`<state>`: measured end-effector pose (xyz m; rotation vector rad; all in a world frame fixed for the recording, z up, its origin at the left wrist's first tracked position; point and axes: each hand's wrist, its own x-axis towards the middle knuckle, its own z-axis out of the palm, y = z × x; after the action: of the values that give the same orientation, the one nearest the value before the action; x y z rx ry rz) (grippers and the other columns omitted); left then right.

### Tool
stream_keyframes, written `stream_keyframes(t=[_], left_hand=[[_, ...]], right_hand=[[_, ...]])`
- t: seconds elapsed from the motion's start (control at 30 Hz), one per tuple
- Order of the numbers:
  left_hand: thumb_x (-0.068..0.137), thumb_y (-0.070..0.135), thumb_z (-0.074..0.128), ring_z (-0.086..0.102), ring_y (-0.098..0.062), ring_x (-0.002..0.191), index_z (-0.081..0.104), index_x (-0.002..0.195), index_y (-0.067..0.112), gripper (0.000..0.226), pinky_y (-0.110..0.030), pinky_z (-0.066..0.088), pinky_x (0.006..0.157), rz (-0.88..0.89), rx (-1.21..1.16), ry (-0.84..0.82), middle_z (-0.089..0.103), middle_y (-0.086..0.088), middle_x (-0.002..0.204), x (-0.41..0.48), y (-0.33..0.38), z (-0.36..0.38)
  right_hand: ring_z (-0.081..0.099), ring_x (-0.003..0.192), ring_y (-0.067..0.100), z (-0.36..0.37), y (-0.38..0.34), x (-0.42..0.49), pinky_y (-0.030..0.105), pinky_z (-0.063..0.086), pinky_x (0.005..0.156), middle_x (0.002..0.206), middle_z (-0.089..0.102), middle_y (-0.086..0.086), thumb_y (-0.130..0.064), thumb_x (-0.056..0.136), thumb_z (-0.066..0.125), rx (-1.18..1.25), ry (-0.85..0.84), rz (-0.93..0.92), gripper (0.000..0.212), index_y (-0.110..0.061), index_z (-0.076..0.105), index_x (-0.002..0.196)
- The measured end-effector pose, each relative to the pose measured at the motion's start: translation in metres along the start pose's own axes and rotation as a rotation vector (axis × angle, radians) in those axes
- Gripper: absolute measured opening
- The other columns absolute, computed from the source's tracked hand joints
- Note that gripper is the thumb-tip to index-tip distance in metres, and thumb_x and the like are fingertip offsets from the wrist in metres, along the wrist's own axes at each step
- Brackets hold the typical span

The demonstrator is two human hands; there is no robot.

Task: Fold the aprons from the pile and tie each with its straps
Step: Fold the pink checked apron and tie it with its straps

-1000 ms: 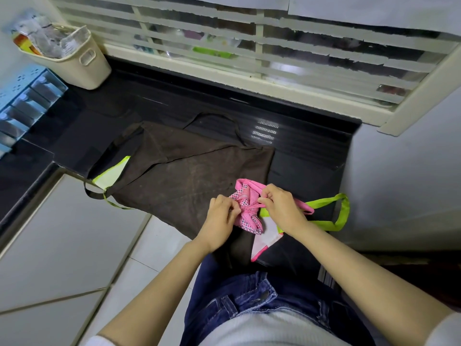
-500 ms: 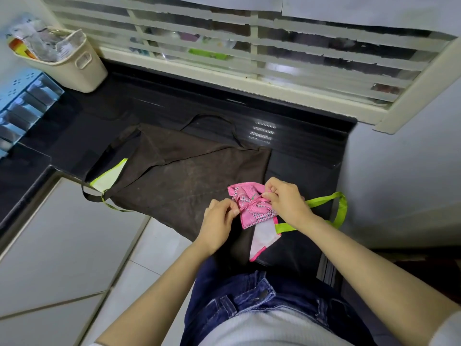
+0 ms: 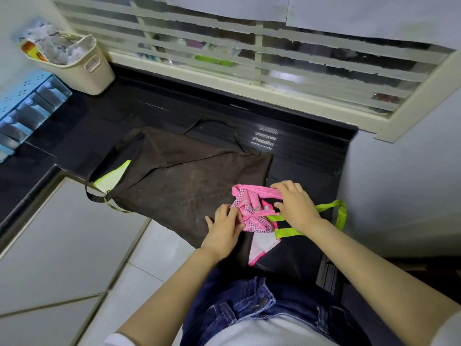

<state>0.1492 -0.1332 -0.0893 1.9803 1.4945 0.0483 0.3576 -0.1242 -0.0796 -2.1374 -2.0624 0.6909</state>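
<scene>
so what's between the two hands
The folded pink apron lies between the left hand and the right hand, both holding it, as the head view shows.

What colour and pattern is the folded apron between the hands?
The folded apron is pink and white, finely striped with dotted patches; the head view shows it.

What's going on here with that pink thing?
A person is bundling up a folded pink apron on the black counter. The left hand pinches its left side, and the right hand grips the pink strap that runs along its far side. Beneath lies a brown apron, spread flat, and green straps stick out near the right hand.
</scene>
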Motion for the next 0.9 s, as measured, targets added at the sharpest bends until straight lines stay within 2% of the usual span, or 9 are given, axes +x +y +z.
stream_keyframes(t=[0.07, 0.13, 0.2, 0.27, 0.43, 0.53, 0.77, 0.83, 0.9], left_hand=[[0.092, 0.023, 0.057, 0.015, -0.024, 0.140, 0.043, 0.114, 0.013, 0.027, -0.063, 0.006, 0.111, 0.018, -0.002, -0.069, 0.035, -0.002, 0.128, 0.002, -0.001, 0.000], [0.088, 0.020, 0.062, -0.001, -0.022, 0.145, 0.037, 0.124, 0.014, 0.044, -0.062, 0.000, 0.111, 0.041, 0.037, -0.110, 0.028, -0.003, 0.141, 0.004, -0.005, 0.001], [0.087, 0.019, 0.064, -0.006, -0.020, 0.146, 0.035, 0.127, 0.013, 0.050, -0.061, -0.002, 0.111, 0.062, 0.044, -0.119, 0.024, -0.002, 0.146, 0.009, -0.008, 0.001], [0.086, 0.018, 0.066, -0.007, -0.020, 0.146, 0.035, 0.126, 0.014, 0.051, -0.062, -0.003, 0.110, 0.079, 0.025, -0.120, 0.026, -0.001, 0.145, 0.017, -0.009, -0.001], [0.083, 0.017, 0.069, -0.003, -0.021, 0.146, 0.038, 0.122, 0.014, 0.051, -0.065, -0.003, 0.108, 0.090, 0.004, -0.142, 0.027, 0.000, 0.142, 0.051, -0.004, -0.014], [0.081, 0.015, 0.070, -0.002, -0.022, 0.146, 0.039, 0.119, 0.015, 0.049, -0.066, -0.003, 0.107, 0.105, -0.007, -0.141, 0.029, 0.000, 0.141, 0.074, 0.000, -0.022], [0.080, 0.015, 0.071, 0.003, -0.023, 0.145, 0.042, 0.117, 0.016, 0.047, -0.066, -0.004, 0.107, 0.135, -0.058, -0.145, 0.032, 0.001, 0.140, 0.117, 0.007, -0.038], [0.084, 0.020, 0.066, 0.016, -0.024, 0.142, 0.044, 0.114, 0.017, 0.037, -0.064, 0.000, 0.108, 0.147, -0.103, -0.129, 0.039, 0.000, 0.134, 0.121, 0.006, -0.041], [0.087, 0.019, 0.061, 0.038, -0.024, 0.126, 0.048, 0.113, 0.015, 0.029, -0.055, 0.015, 0.112, 0.180, -0.164, -0.078, 0.046, -0.002, 0.120, 0.117, 0.002, -0.043]], right_hand=[[0.040, 0.121, 0.022, 0.002, 0.004, 0.002, 0.035, 0.038, 0.101, 0.132, 0.041, 0.001, -0.025, 0.093, 0.055, -0.092, -0.108, 0.033, 0.046, -0.022, 0.039, 0.136], [0.044, 0.116, 0.023, 0.002, 0.005, 0.004, 0.037, 0.044, 0.094, 0.125, 0.044, 0.003, -0.024, 0.095, 0.052, -0.115, -0.138, 0.059, 0.034, -0.018, 0.048, 0.128], [0.053, 0.107, 0.026, -0.002, 0.005, 0.006, 0.040, 0.048, 0.084, 0.114, 0.050, 0.005, -0.022, 0.098, 0.047, -0.079, -0.129, 0.090, 0.021, -0.014, 0.056, 0.114], [0.058, 0.099, 0.030, -0.007, 0.004, 0.010, 0.039, 0.047, 0.078, 0.108, 0.055, 0.006, -0.024, 0.099, 0.044, -0.019, -0.096, 0.116, 0.022, -0.011, 0.058, 0.108], [0.059, 0.082, 0.030, -0.027, -0.003, 0.026, 0.035, 0.047, 0.066, 0.099, 0.064, 0.012, -0.020, 0.100, 0.039, 0.117, 0.019, 0.126, 0.025, -0.004, 0.058, 0.100], [0.063, 0.080, 0.029, -0.039, -0.006, 0.037, 0.044, 0.052, 0.072, 0.092, 0.067, 0.011, -0.021, 0.099, 0.039, 0.205, 0.067, 0.132, 0.024, -0.006, 0.058, 0.100], [0.063, 0.078, 0.025, -0.059, -0.016, 0.063, 0.043, 0.053, 0.072, 0.088, 0.068, 0.006, -0.028, 0.099, 0.041, 0.225, 0.152, 0.087, 0.023, -0.012, 0.058, 0.101], [0.064, 0.078, 0.026, -0.069, -0.021, 0.070, 0.044, 0.053, 0.073, 0.087, 0.068, 0.006, -0.029, 0.099, 0.041, 0.274, 0.172, 0.072, 0.023, -0.014, 0.058, 0.099], [0.065, 0.080, 0.028, -0.082, -0.026, 0.078, 0.046, 0.053, 0.076, 0.084, 0.068, 0.005, -0.026, 0.098, 0.042, 0.353, 0.204, 0.052, 0.020, -0.016, 0.059, 0.096]])
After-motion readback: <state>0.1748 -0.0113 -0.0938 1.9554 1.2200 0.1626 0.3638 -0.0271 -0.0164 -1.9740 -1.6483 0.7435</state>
